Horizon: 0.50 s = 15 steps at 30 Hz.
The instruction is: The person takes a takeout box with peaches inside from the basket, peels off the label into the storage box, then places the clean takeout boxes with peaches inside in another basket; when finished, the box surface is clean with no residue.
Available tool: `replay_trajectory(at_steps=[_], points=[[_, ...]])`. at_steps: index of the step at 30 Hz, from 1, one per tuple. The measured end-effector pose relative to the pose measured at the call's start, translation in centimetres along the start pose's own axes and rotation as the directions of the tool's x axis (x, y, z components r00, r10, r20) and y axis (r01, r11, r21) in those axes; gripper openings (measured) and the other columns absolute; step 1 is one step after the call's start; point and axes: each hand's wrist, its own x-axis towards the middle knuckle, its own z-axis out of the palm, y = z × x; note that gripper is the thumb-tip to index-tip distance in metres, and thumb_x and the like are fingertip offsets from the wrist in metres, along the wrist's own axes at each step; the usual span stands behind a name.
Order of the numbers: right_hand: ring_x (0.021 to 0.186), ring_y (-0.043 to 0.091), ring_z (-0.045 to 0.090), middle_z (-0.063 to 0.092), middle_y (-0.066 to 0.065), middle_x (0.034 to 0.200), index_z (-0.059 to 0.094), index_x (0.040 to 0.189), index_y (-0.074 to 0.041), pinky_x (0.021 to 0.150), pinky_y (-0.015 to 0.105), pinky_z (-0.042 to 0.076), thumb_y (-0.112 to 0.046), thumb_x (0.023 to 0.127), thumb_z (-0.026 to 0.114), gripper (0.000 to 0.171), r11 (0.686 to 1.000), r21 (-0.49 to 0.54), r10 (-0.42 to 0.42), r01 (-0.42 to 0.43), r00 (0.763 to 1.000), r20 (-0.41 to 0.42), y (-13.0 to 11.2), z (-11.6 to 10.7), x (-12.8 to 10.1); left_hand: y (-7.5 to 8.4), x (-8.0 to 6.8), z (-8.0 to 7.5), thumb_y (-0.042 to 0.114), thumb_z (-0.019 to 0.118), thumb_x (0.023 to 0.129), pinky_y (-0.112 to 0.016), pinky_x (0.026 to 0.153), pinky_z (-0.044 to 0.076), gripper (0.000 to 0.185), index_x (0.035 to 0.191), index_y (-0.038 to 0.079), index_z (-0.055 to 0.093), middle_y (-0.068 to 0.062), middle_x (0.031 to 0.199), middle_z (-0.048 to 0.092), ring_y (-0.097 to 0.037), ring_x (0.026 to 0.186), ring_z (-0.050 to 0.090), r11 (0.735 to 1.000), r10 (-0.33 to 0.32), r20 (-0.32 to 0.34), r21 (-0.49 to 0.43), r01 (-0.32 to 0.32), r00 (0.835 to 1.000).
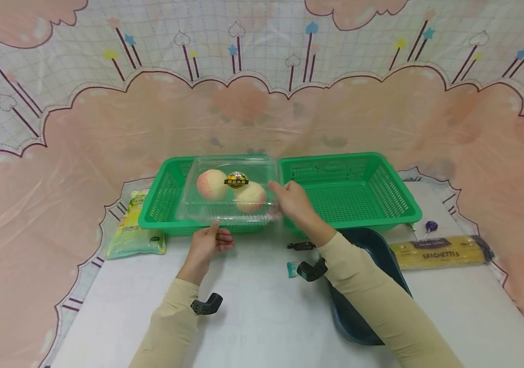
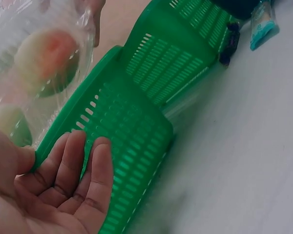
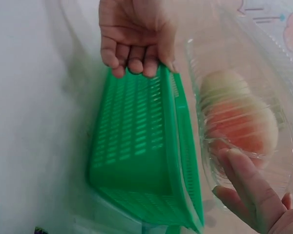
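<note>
A clear plastic clamshell box point(image 1: 230, 191) with two peaches point(image 1: 212, 184) inside lies across the top of the left green basket point(image 1: 163, 199). My left hand point(image 1: 220, 235) pinches the box's front edge, thumb on top and fingers curled below by the basket wall point(image 2: 136, 136). My right hand point(image 1: 278, 194) grips the box's right edge, its fingers point(image 3: 254, 195) lying against the clear side point(image 3: 244, 112). In the right wrist view my left hand point(image 3: 132, 34) shows at the basket rim point(image 3: 136, 141). One peach point(image 2: 46, 56) is visible through the lid.
A second green basket point(image 1: 349, 199) stands empty to the right. A dark blue tray point(image 1: 367, 245) lies under my right forearm. A spaghetti pack point(image 1: 441, 252) is at the right, a yellow-green bag point(image 1: 135, 230) at the left, and a small teal packet point(image 1: 292, 269) mid-table.
</note>
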Motion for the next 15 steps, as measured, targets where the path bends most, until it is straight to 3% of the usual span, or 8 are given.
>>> replay_trajectory(at_steps=[4,9,15], points=[[0.059,0.018,0.057,0.050,0.002,0.065,0.046,0.085,-0.009,0.064,0.037,0.048,-0.045,0.108,0.051,0.042,1.000,-0.003,-0.014,0.014,1.000,0.027,0.1,-0.4,-0.7,-0.1,0.0,-0.4,0.022,0.037,0.116,-0.025,0.070,0.063,0.048,0.109,-0.018,0.062,-0.003,0.075,0.069,-0.011,0.070,0.070,0.999,0.027,0.026,0.021,-0.027,0.999],[0.057,0.018,0.046,0.045,0.001,0.065,0.043,0.089,-0.010,0.058,0.035,0.041,-0.046,0.109,0.050,0.042,1.000,-0.010,-0.003,0.004,0.999,0.041,0.4,-1.0,-2.0,0.0,0.1,-0.5,0.030,0.042,0.115,-0.026,0.069,0.064,0.052,0.112,-0.018,0.062,-0.004,0.072,0.070,-0.011,0.067,0.072,0.999,0.030,0.027,0.020,-0.031,0.999],[0.054,0.015,0.039,0.046,0.002,0.066,0.041,0.089,-0.010,0.051,0.030,0.033,-0.044,0.109,0.050,0.040,1.000,-0.010,-0.014,0.015,0.999,0.050,0.8,-1.5,-3.2,-0.1,-0.2,-0.7,0.025,0.041,0.114,-0.027,0.071,0.065,0.039,0.121,-0.011,0.055,-0.003,0.078,0.071,-0.012,0.068,0.073,0.998,0.070,0.077,-0.010,-0.069,0.995]])
